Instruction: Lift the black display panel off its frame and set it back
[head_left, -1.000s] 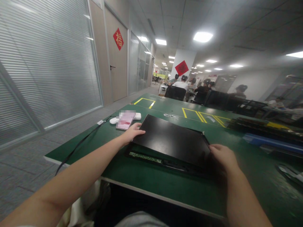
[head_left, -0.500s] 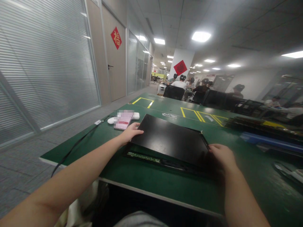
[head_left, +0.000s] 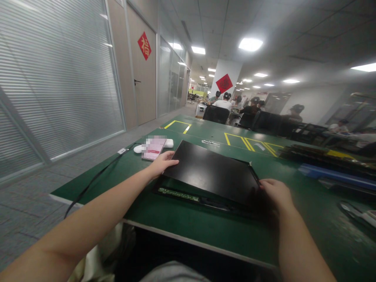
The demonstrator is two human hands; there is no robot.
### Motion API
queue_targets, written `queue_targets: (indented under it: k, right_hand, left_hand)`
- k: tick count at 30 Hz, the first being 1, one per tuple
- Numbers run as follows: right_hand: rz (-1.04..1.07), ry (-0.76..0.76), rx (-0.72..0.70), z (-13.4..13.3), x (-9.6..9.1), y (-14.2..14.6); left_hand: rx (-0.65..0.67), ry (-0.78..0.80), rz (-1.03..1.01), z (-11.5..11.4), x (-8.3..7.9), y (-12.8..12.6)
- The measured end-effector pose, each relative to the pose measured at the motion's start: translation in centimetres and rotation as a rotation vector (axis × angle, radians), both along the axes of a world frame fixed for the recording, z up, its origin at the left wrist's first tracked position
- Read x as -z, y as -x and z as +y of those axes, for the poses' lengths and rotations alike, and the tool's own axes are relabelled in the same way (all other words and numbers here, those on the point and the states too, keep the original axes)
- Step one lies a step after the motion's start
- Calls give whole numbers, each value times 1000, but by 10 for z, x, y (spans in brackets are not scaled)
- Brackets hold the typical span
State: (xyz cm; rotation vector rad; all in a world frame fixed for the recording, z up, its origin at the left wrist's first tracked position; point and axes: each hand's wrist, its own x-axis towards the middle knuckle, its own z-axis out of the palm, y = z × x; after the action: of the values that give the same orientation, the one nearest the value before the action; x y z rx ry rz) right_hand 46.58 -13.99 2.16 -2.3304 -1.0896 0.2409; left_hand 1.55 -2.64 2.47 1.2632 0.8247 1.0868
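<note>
A dark, glossy LCD panel [head_left: 211, 172] lies tilted between my two hands, above the green table. My left hand [head_left: 163, 163] grips its left edge, thumb on the face and fingers beneath. At the right edge my right hand [head_left: 274, 192] pinches the panel's side; part of the fingers is hidden behind it. Under the near edge shows a black frame [head_left: 214, 204] with a narrow green circuit board [head_left: 178, 194] in it. How far the panel stands off the frame underneath is hard to see.
Past my left hand lie a phone [head_left: 154, 149] and a white device [head_left: 137, 149] with a black cable [head_left: 100, 176]. Yellow tape [head_left: 239, 138] marks the far tabletop. Stacked dark panels [head_left: 311, 156] and a blue strip [head_left: 331, 178] are at right. Several people sit in the background.
Both hands keep their hold on the LCD panel. Its left part appears very slightly higher; otherwise the scene is almost unchanged.
</note>
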Motion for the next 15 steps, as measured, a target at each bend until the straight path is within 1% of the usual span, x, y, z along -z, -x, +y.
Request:
queue_targets:
  k: [2, 3, 6, 8, 13, 15]
  right_hand:
    - [8, 0, 4, 0, 0, 0]
    - [17, -1, 8, 0, 1, 0]
    - [16, -14, 9, 0, 2, 0]
    - [16, -17, 11, 0, 2, -1]
    - [31, -23, 7, 1, 0, -1]
    - [37, -37, 8, 1, 0, -1]
  left_hand:
    - [-12, -43, 68, 3, 1, 2]
    - [-42, -77, 121, 6, 2, 3]
    - [-207, -211, 297, 15, 7, 7]
    - [-258, -275, 404, 21, 11, 10]
    - [-218, -396, 780, 30, 17, 14]
    - [-207, -434, 890, 31, 18, 14]
